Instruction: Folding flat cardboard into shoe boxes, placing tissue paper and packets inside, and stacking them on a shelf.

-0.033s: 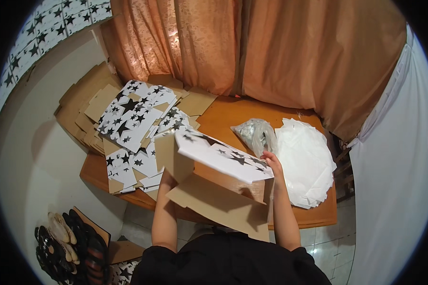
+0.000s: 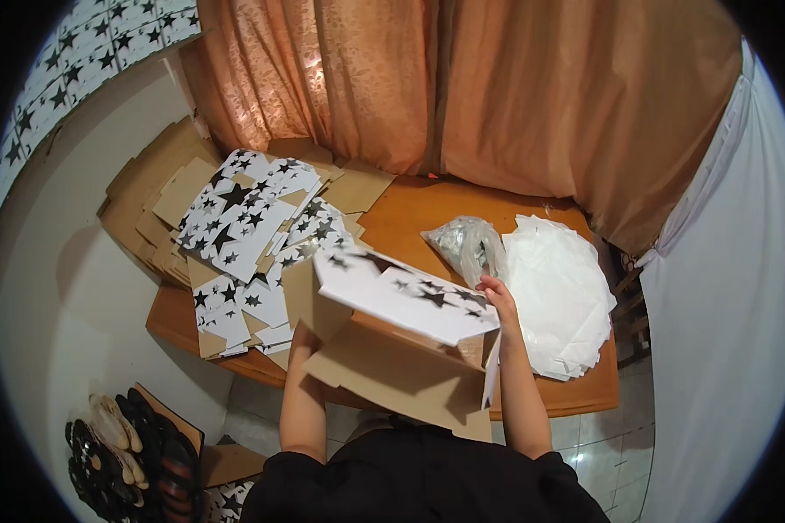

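Observation:
I hold a half-folded cardboard box (image 2: pixel 401 301), white with black stars outside and brown inside, above the near edge of a wooden table (image 2: pixel 419 209). My right hand (image 2: pixel 497 292) grips the box's far right corner, fingers curled over the top panel. My left forearm (image 2: pixel 301 392) rises to the box's left side, where a brown flap hides the hand. The box's brown flaps (image 2: pixel 392 375) hang open toward me.
Flat star-printed box blanks (image 2: pixel 235 218) lie piled on the table's left, over brown cardboard sheets (image 2: pixel 148 200). A clear plastic bag (image 2: pixel 462 244) and a stack of white sheets (image 2: pixel 558 296) sit on the right. An orange curtain (image 2: pixel 462 87) hangs behind. Shoes (image 2: pixel 122 453) rest on the floor at lower left.

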The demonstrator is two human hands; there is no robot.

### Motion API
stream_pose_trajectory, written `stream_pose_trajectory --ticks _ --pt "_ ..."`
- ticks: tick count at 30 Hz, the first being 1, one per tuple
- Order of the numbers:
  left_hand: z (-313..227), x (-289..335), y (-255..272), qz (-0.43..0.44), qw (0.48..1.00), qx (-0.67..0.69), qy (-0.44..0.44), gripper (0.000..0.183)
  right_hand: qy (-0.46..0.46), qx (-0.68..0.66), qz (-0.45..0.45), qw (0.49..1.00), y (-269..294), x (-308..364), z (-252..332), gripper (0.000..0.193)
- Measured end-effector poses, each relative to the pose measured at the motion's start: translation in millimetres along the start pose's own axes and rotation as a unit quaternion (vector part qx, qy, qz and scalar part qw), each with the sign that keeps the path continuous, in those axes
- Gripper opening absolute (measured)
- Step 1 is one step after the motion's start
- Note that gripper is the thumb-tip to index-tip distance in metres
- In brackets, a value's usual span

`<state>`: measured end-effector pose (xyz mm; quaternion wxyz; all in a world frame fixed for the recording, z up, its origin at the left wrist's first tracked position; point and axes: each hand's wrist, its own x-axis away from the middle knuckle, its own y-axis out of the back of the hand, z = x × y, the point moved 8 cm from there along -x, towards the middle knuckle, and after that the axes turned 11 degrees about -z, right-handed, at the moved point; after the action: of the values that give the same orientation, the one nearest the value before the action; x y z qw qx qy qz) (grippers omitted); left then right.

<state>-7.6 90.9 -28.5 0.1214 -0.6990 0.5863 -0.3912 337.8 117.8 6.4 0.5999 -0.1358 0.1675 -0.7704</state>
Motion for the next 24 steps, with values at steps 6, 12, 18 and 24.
stream_pose_trajectory --ticks 6,12,18,24 --pt "10.4 -49.2 5.8 0.099 0.994 -0.034 -0.014 0.044 -0.084 -0.031 -0.034 0.995 -6.9 7.0 -23.2 0.028" --pt "39.9 -73.3 5.3 0.062 0.997 -0.026 0.048 0.026 -0.095 0.110 -0.216 0.966 49.2 -1.0 -53.5 0.018" --pt "93.7 -78.2 48.6 0.297 0.945 -0.053 0.124 0.041 -0.024 0.252 -0.271 0.929 120.6 -3.3 -136.1 0.028" --pt "65.8 -18.1 37.9 -0.115 0.981 -0.152 0.024 0.038 0.008 0.439 -0.328 0.837 152.2 32.5 -134.9 0.033"
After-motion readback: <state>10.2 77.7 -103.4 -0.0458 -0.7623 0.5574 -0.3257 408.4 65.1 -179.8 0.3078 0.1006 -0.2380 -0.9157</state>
